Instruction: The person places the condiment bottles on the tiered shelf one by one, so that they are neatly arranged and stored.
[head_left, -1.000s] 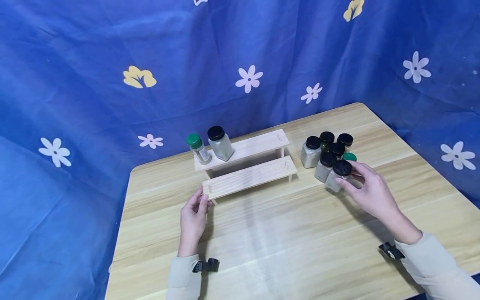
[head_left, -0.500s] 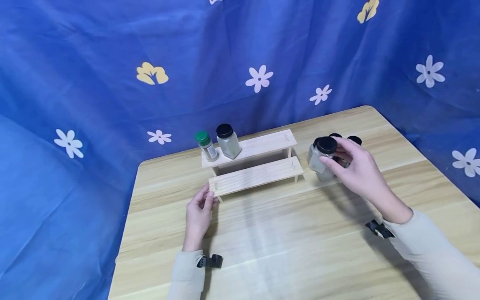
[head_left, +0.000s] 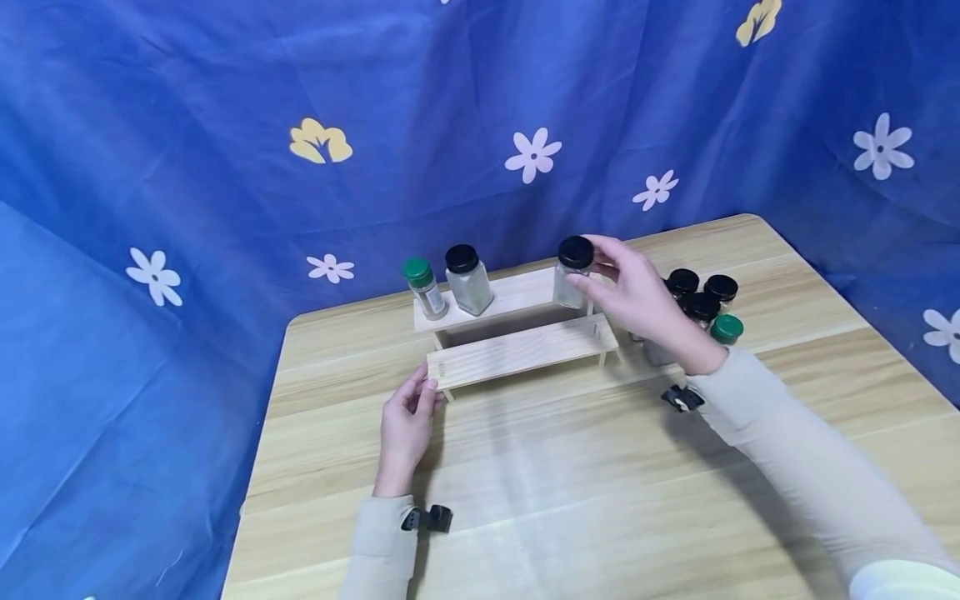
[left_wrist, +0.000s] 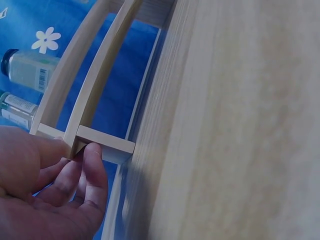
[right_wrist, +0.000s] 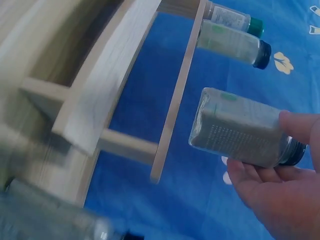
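Observation:
My right hand (head_left: 637,292) grips a square glass spice jar (head_left: 567,287) with a black lid, near its top. The jar is upright over the right end of the upper shelf of a two-tier wooden rack (head_left: 525,350). In the right wrist view a gap shows between the jar's base (right_wrist: 200,120) and the shelf edge (right_wrist: 175,105). With thumb and fingers, my left hand (head_left: 407,423) pinches the left end of the lower shelf (left_wrist: 75,135). Standing at the upper shelf's left are a green-lidded round jar (head_left: 429,292) and a black-lidded square jar (head_left: 470,290).
Right of the rack, several more jars stand grouped on the wooden table (head_left: 540,500), most black-lidded (head_left: 722,288), one green-lidded (head_left: 727,328). My right forearm partly hides them. A blue flowered curtain (head_left: 420,167) hangs behind the table.
My right hand has lifted the black-lidded jar from the group and carried it left to above the upper shelf. My left hand keeps its hold on the rack. The head view has shifted slightly.

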